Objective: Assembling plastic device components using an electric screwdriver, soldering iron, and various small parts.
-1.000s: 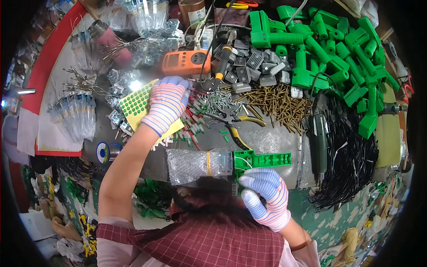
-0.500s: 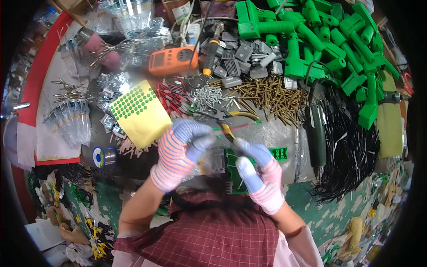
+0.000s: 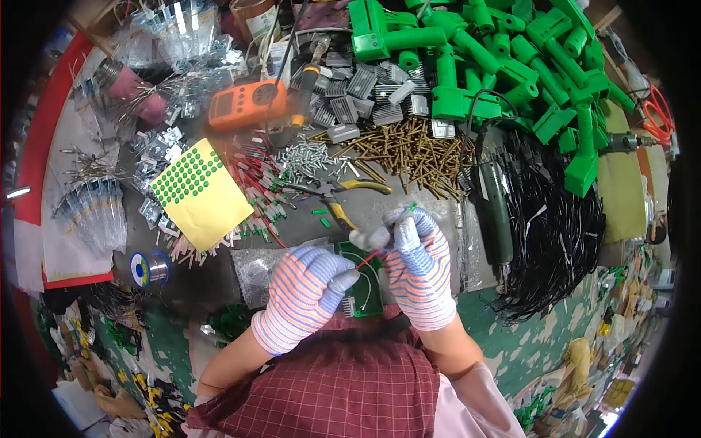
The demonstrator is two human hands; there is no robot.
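Below the orange meter [image 3: 248,106], blue and orange-pink stripes cross the white left glove [image 3: 303,296] and right glove [image 3: 420,277], with a red wire [image 3: 367,260] and a yellow sheet [image 3: 203,201] dotted green; right of the meter, brass-coloured screws [image 3: 420,157] and bright green plastic parts [image 3: 369,33].

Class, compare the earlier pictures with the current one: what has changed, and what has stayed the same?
The left hand has left the yellow sticker sheet, moving down and right; its fingers have taken hold of a thin red wire running to the right hand, which has moved up. Though the view shifted, sheet, pliers and orange meter kept their places.
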